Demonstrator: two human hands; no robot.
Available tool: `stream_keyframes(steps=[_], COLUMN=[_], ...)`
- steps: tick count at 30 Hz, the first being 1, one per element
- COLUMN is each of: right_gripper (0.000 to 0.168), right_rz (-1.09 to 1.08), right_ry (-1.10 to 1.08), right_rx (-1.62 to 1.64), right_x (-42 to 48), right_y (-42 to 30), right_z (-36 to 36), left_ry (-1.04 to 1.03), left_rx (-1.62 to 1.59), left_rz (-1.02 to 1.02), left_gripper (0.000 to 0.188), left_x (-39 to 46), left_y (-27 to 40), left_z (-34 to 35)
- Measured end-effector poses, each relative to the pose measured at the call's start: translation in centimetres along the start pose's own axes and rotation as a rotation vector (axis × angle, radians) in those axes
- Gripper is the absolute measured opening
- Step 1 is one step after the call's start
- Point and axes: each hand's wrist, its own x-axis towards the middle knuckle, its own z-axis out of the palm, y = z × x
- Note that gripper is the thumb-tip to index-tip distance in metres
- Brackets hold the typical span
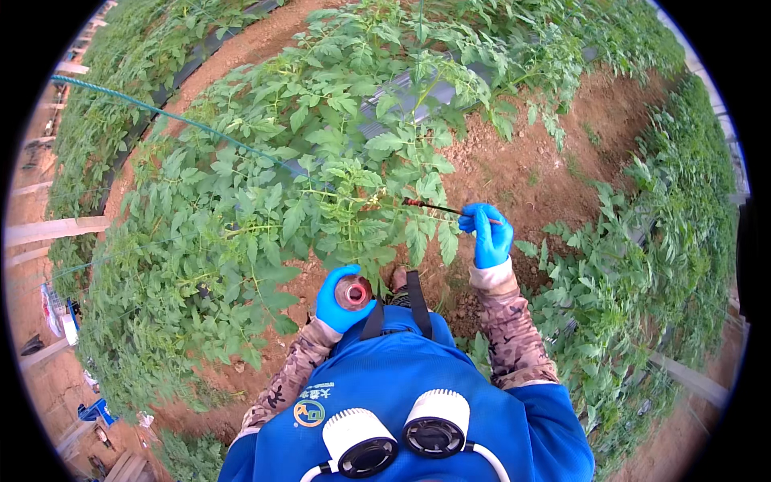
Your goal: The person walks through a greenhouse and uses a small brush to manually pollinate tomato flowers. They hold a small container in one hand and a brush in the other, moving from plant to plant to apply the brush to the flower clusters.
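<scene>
My left hand (pixel 338 303), in a blue glove, grips a clear bottle (pixel 354 292) with an open mouth and reddish contents, upright near my waist. My right hand (pixel 489 234), gloved in blue too, pinches the thin handle of a small brush (pixel 443 208) between thumb and fingers. Its dark red tip points left towards a cluster of pale yellow flowers (pixel 376 196) on a tomato plant (pixel 349 208). A small gap shows between the tip and the flowers. Leaves surround the cluster on several sides.
A green twine (pixel 205 128) runs from the upper left into the plant. More tomato rows stand left and right (pixel 650 271), with bare reddish soil (pixel 512 162) between them. Dark plastic mulch (pixel 415 96) shows under the leaves. Two white fans (pixel 437 416) hang before my chest.
</scene>
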Motion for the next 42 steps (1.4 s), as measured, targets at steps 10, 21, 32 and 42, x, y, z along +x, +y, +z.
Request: stream_keyframes(steps=[10,21,32,42], right_gripper=[0.021,0.022,0.055,0.045], right_rz=[-0.136,-0.356,-0.386,-0.206], right_ry=[0.035,-0.26,-0.398,-0.333], right_rx=[-0.152,-0.724,-0.718,-0.847], right_x=[-7.1,-0.5,20.5,37.5], right_y=[-12.5,-8.8,-0.8,18.0], right_z=[-2.0,-8.5,-12.0,-0.5], left_ry=[-0.157,-0.308,-0.081,0.219], left_rx=[0.1,0.125,-0.186,-0.232], left_rz=[0.386,0.469,-0.022,-0.225], left_gripper=[0.064,0.065,0.07,0.069], left_x=[12.0,15.6,12.0,11.7], left_y=[1.7,6.1,6.2,4.1], left_z=[5.0,16.7,21.7,18.1])
